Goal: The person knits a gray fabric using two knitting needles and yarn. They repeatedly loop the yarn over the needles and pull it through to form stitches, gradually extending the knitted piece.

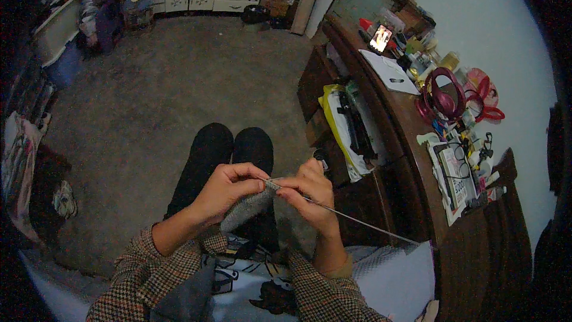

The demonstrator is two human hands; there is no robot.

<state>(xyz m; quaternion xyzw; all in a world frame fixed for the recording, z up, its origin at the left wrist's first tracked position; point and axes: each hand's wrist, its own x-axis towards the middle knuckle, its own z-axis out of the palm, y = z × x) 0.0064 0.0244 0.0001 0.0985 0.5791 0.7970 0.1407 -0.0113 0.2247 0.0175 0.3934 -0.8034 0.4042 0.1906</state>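
Note:
Grey knitted fabric hangs below my hands, over my dark-trousered legs. My left hand pinches its top edge between thumb and fingers. Close beside it, my right hand grips a long thin knitting needle, which slants down to the right past my wrist. The needle's front end meets the knitted edge between my two hands. Single stitches and the yarn's path are too small to tell.
On my right stands a dark wooden desk bearing a lit phone, an open notebook, eyeglasses, headbands and bottles. A yellow-and-white bag sits in its open side. White cabinets and a dark bin stand across the floor.

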